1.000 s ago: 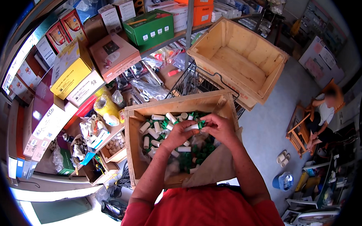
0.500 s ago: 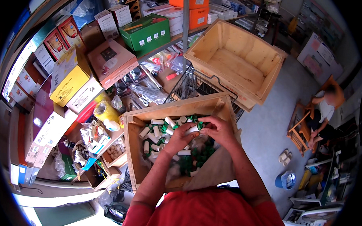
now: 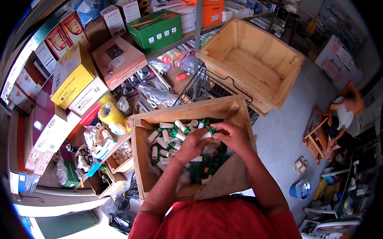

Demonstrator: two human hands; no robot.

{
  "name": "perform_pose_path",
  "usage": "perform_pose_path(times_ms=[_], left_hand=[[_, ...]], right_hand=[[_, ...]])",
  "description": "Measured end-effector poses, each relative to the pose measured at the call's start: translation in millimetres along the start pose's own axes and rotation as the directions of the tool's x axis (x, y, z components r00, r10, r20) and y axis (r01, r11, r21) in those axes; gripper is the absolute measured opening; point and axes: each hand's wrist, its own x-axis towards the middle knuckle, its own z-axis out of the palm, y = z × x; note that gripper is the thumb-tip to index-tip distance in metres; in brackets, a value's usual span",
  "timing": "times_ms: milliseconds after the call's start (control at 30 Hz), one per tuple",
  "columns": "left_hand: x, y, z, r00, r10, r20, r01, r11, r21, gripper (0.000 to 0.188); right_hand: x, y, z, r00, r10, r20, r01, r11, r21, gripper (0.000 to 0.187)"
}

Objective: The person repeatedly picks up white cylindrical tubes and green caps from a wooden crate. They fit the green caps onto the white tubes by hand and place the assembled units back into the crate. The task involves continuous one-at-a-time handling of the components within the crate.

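Both hands meet over an open wooden box [image 3: 188,103]. Between them is a short white plastic tube [image 3: 205,135] with a green plastic piece [image 3: 212,130] at its right end. My left hand [image 3: 191,146] is closed round the tube's left part. The fingers of my right hand [image 3: 233,136] pinch the green end. Below and to the left lie several loose white tubes [image 3: 152,137], some with green ends. Loose green plastic pieces [image 3: 198,167] fill the box's middle and right, partly hidden by my wrists. A brown cloth [image 3: 225,179] drapes over the near right corner.
A large yellowish tub [image 3: 261,56] rests on a black wire basket [image 3: 197,84] beyond the box. Shelves at left hold a green carton [image 3: 156,32] and a yellow carton [image 3: 74,79]. At right, a person sits in a wooden chair [image 3: 315,134] near a blue bucket [image 3: 302,189].
Both hands remain together on the tube, with only small finger shifts. The whole view has moved slightly.
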Motion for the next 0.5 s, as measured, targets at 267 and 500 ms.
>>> perform_pose_path(times_ms=[267,500], left_hand=[[0.6,6.0,0.9,0.995,0.078,-0.057,-0.069,0.987,0.145,0.029],[1.0,13.0,-0.5,0.994,0.084,-0.068,-0.067,0.973,0.221,0.028]], right_hand=[[2.5,6.7,0.9,0.999,0.047,-0.021,-0.045,0.996,0.071,0.029],[1.5,-4.6,2.0,0.997,0.067,-0.034,-0.065,0.996,0.059,0.028]])
